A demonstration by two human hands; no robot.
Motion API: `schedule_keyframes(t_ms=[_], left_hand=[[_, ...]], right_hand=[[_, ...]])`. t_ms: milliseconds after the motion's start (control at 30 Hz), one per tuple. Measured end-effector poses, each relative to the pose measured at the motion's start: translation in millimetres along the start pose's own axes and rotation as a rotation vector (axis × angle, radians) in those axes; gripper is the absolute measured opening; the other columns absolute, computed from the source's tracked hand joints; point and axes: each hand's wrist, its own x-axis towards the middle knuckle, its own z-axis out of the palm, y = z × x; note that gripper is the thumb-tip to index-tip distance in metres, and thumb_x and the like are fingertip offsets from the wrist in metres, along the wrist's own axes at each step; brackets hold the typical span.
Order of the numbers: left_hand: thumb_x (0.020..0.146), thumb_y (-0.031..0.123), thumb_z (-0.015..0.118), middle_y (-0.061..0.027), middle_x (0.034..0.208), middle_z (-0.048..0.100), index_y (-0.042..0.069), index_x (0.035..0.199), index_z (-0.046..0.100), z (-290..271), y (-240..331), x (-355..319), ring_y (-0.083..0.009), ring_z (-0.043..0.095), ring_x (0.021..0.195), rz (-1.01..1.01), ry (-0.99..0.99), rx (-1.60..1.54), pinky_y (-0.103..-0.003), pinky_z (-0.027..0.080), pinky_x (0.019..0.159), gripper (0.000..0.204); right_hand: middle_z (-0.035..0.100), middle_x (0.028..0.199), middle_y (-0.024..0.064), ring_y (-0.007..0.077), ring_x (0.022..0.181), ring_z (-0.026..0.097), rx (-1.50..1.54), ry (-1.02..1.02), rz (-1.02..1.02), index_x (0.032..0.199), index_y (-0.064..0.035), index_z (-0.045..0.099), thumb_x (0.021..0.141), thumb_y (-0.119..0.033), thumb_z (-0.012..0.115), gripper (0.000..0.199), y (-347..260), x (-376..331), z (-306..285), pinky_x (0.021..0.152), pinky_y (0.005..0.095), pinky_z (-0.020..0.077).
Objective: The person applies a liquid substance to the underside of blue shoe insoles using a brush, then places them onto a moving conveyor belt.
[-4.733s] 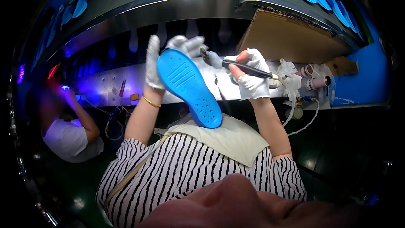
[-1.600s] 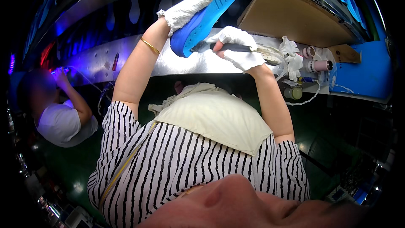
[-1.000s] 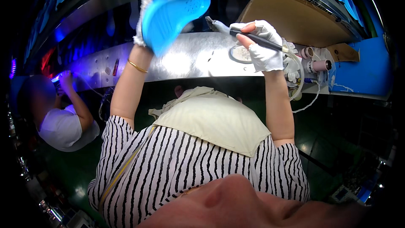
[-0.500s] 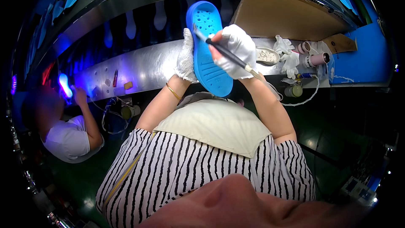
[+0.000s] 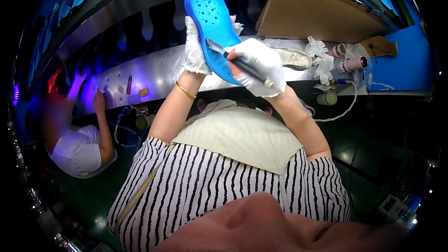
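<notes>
A bright blue shoe sole (image 5: 211, 14), with many small holes in its far end, is held up and tilted over the bench. My left hand (image 5: 194, 49), in a white knit glove, grips it from beneath, its thumb along the left edge and fingertips showing past the right. My right hand (image 5: 262, 65) wears a white glove with bare fingertips showing, closed round the dark handle of a brush (image 5: 248, 68). The pale bristles lie on or just above the sole's inner face, near its middle left; contact is hard to tell. My right hand covers part of the sole's near end.
A cardboard box (image 5: 322, 14) stands behind the metal bench (image 5: 161, 72). Right of my hands lie a pale sole (image 5: 294, 59), white gloves (image 5: 323, 65) and a pink cup (image 5: 357, 64). A jar (image 5: 327, 98) hangs below. At left, a co-worker (image 5: 79, 151) sits under purple light.
The sole has moved up and left with my left hand. The brush has shifted from the holed end toward the sole's middle. The co-worker's hands have moved, and the glowing sole there is gone from view.
</notes>
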Motion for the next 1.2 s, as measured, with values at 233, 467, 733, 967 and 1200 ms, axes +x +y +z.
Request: schedule_keyframes(t_ms=[233, 467, 733, 967, 1200], left_hand=[[0.079, 0.076, 0.045, -0.0165, 0.124, 0.055, 0.007, 0.133, 0.044, 6.6, 16.6, -2.6, -0.0359, 0.053, 0.115, -0.090, -0.282, -0.319, -0.052, 0.042, 0.101, 0.088], [0.078, 0.082, 0.033, -0.0193, 0.144, 0.036, 0.008, 0.146, 0.025, 24.4, -1.6, -21.9, -0.0383, 0.042, 0.127, -0.056, -0.373, -0.575, -0.052, 0.035, 0.106, 0.101], [0.079, 0.079, 0.038, -0.0201, 0.145, 0.034, 0.010, 0.147, 0.024, 28.3, 7.6, -11.2, -0.0398, 0.039, 0.129, 0.132, -0.193, -0.048, -0.054, 0.033, 0.107, 0.098], [0.079, 0.077, 0.042, -0.0193, 0.147, 0.032, 0.013, 0.148, 0.023, 32.5, 14.0, -6.2, -0.0399, 0.035, 0.132, 0.192, -0.168, -0.009, -0.056, 0.025, 0.111, 0.095], [0.079, 0.075, 0.043, -0.0188, 0.142, 0.040, 0.013, 0.146, 0.028, 32.1, 18.3, -4.0, -0.0399, 0.043, 0.126, 0.184, -0.089, 0.028, -0.058, 0.031, 0.107, 0.093]], right_hand=[[0.067, 0.083, 0.0052, 0.0144, 0.075, 0.065, 0.292, 0.008, 0.340, 0.087, -0.0064, 0.064, 0.075, -0.004, 0.073, 0.015, 2.7, 0.7, -8.8, 0.069, 0.0268, 0.0521], [0.066, 0.084, 0.0089, 0.0155, 0.076, 0.064, 0.425, 0.132, 0.365, 0.087, -0.0036, 0.064, 0.077, -0.001, 0.072, 0.014, 18.0, 8.4, -19.2, 0.070, 0.0259, 0.0511], [0.065, 0.080, 0.0113, 0.0197, 0.070, 0.063, 0.558, 0.104, 0.465, 0.083, -0.0035, 0.062, 0.070, 0.003, 0.073, 0.019, 2.2, -2.3, -4.0, 0.067, 0.0277, 0.0503], [0.065, 0.089, 0.0101, 0.0148, 0.078, 0.064, 0.447, -0.027, 0.334, 0.086, -0.0018, 0.061, 0.078, 0.009, 0.065, 0.013, -5.1, -4.4, 7.3, 0.071, 0.0265, 0.0518], [0.066, 0.091, 0.0100, 0.0143, 0.082, 0.063, 0.438, -0.031, 0.261, 0.085, -0.0026, 0.062, 0.073, 0.010, 0.069, 0.019, 8.4, -6.1, 2.0, 0.073, 0.0284, 0.0520]])
